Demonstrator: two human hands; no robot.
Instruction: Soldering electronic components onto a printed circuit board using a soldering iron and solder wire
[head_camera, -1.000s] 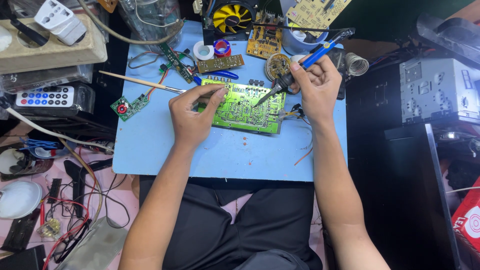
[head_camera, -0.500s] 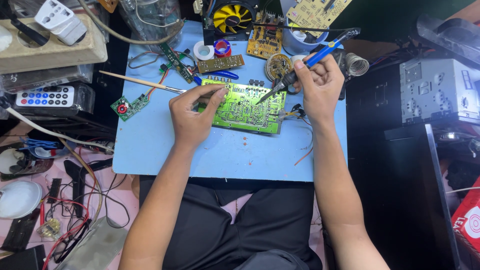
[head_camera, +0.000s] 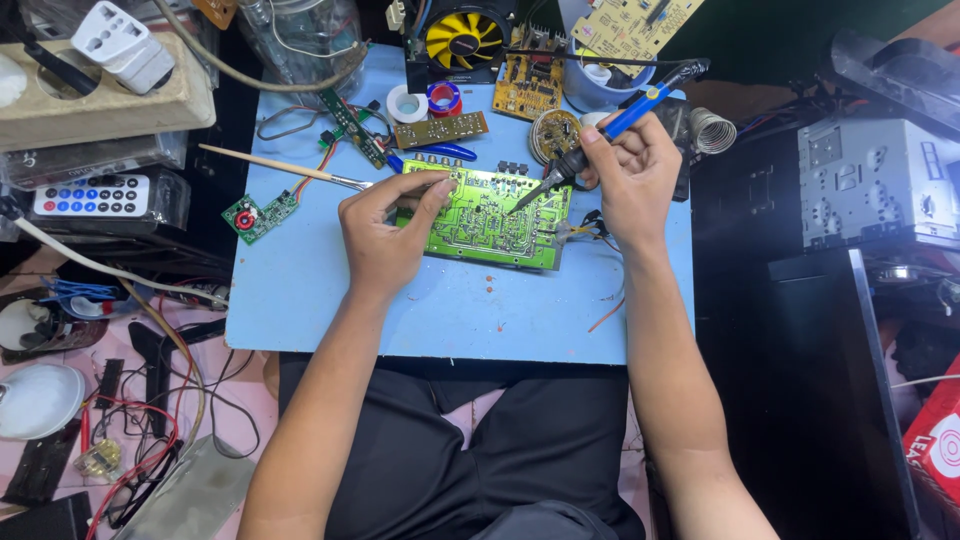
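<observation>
Where boards crowd, brush (head_camera: 280, 170) beside left hand (head_camera: 385, 235)

A circuit board (head_camera: 492, 217) is lying at the middle of the worktop (head_camera: 460, 310). The left hand (head_camera: 385, 235) is resting on the board's left edge, and the right hand (head_camera: 630, 175) is sitting at its right, holding a soldering iron (head_camera: 600, 135) slanting down onto it. Above the board in the frame, a fan (head_camera: 463, 38) is standing. At far left, a remote (head_camera: 90, 195) is lying below a power strip (head_camera: 100, 85).

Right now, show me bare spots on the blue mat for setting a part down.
Free: the blue mat left of the left hand, and its near strip below the green circuit board. Crowded: the far edge by the yellow fan.
</observation>
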